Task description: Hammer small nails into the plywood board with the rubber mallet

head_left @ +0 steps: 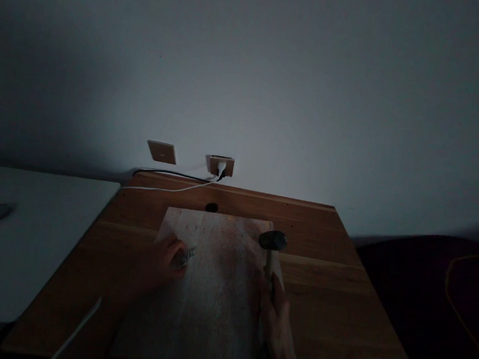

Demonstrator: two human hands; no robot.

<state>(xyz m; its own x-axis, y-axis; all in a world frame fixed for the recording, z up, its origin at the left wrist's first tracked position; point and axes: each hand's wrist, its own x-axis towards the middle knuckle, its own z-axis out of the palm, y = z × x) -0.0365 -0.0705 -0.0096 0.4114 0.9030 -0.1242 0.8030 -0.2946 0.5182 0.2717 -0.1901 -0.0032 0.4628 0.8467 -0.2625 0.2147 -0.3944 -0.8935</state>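
Note:
In the dim head view, my right hand [275,315] is wrapped round the handle of a hammer [273,241]. Its dark head is raised over the right edge of a pale wooden board [215,301]. My left hand [168,260] is closed at the board's left side, with thin shiny nails [188,255] sticking out from the fingertips. How many nails it holds is too dark to tell. A row of small dark marks runs across the far part of the board.
The board lies on a brown wooden table [336,318] against a wall. A socket [222,166] has a white plug and cables running left. A white surface [24,260] adjoins on the left. A thin white strip [76,330] lies front left.

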